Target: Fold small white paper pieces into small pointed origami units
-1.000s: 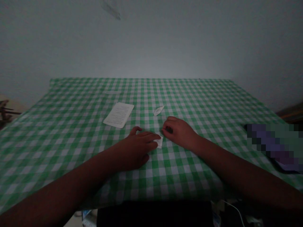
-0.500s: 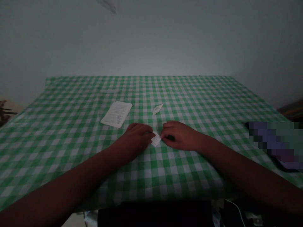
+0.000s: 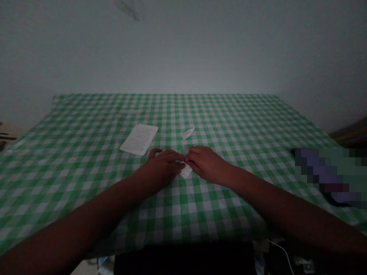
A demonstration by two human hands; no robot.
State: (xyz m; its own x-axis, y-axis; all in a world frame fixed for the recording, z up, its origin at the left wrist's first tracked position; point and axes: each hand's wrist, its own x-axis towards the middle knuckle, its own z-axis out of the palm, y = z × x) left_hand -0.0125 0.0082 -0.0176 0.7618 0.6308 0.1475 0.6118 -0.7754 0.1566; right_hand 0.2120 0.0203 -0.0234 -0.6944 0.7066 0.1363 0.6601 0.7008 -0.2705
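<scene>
A small folded white paper slip (image 3: 186, 170) lies on the green-and-white gingham tablecloth (image 3: 86, 191), partly under my left hand (image 3: 163, 166). The fingers of that hand press over its upper end. My right hand (image 3: 205, 162) comes in from the other side, its fingertips touching the slip's upper right edge; I cannot tell whether they grip it. Farther away lie a printed white sheet of paper (image 3: 139, 139) and a narrow folded paper scrap (image 3: 188, 133), both untouched.
A pixelated dark object (image 3: 323, 172) lies on the cloth at the right. The table's far side meets a pale wall (image 3: 183, 49). A white cable (image 3: 282, 254) runs below the near edge.
My right hand has moved left, and both hands have closed in on the paper slip, which now sits between them. The view has shifted slightly.
</scene>
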